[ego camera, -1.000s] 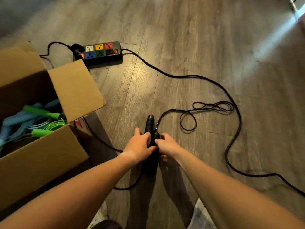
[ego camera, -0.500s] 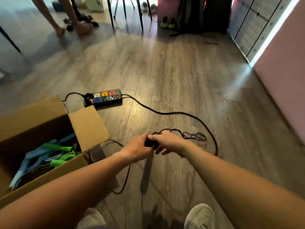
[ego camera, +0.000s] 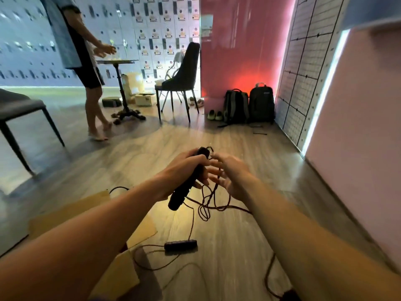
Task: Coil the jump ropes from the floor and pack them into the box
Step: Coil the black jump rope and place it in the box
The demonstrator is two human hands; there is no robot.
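Black handles point(ego camera: 188, 181) gripped by left hand point(ego camera: 181, 170); right hand point(ego camera: 233, 177) spread.

Nothing legible noted: stickers point(ego camera: 142, 35) on the locker doors point(ego camera: 156, 22) along the far wall are blurred past reading, and the small mark point(ego camera: 266, 93) on the right-hand backpack point(ego camera: 261, 105) is too small.

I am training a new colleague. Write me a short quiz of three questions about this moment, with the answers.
1. True or false: the left hand grips the black jump rope by the handle end.
2. The right hand is: A) open with fingers spread, B) closed in a fist, C) resting on a chair.
3. Fill in: the black power strip lies on the wooden ____.

Key: 1 true; 2 A; 3 floor.
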